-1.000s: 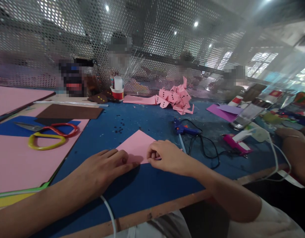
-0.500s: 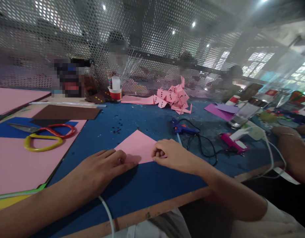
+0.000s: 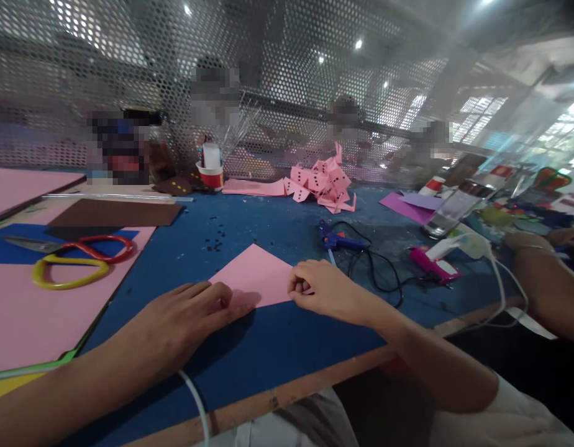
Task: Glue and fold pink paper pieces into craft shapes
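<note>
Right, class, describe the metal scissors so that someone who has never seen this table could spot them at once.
Find the blue tabletop, then the large pink paper sheet at its left. On that lies a blue paper sheet, partly under the metal scissors. One handle loop is red, the other yellow, unlike the single-coloured sheets around them.

I could reach over the blue tabletop (image 3: 277, 220) between the pink sheet (image 3: 254, 273) and the pink paper pile (image 3: 318, 181). Rightward, 1 blue glue gun (image 3: 341, 240) and looped black cord (image 3: 371, 273) block me.
</note>
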{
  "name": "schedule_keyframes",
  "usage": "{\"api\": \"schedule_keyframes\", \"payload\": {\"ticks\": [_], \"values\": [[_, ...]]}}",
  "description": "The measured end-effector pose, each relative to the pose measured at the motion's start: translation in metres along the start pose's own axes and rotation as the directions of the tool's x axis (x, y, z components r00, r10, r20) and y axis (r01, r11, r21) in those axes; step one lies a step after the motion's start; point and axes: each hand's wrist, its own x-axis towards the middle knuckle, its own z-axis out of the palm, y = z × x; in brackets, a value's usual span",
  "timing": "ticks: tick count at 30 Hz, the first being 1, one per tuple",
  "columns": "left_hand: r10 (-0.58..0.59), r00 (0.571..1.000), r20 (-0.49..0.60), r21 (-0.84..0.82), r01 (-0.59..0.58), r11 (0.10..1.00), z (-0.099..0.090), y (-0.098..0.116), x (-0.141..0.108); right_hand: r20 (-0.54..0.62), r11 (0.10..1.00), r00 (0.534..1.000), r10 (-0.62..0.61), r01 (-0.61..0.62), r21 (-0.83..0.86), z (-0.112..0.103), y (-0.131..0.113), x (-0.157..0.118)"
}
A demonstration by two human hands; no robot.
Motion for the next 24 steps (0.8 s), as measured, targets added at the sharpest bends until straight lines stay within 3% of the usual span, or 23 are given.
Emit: {"api": "schedule_keyframes", "payload": {"ticks": [7, 14, 24], "values": [[-0.031, 0.998, 0.054, -0.008, 0.031, 0.999, 0.001, -0.002, -0.001, -0.004, 0.999, 1.000, 0.020, -0.020, -0.027, -0.005, 0.004, -0.005], [-0.020, 1.000, -0.014, -0.026, 0.019, 0.999, 0.003, -0.002, -0.001, -0.028, 0.998, 0.999, 0.030, -0.031, -0.059, -0.009, 0.018, -0.015], [-0.045, 0.999, 0.007, -0.028, 0.045, 0.999, 0.002, -0.002, -0.003, -0.050, 0.997, 0.998, -0.030, 0.026, -0.077, -0.011, 0.024, -0.023]]}}
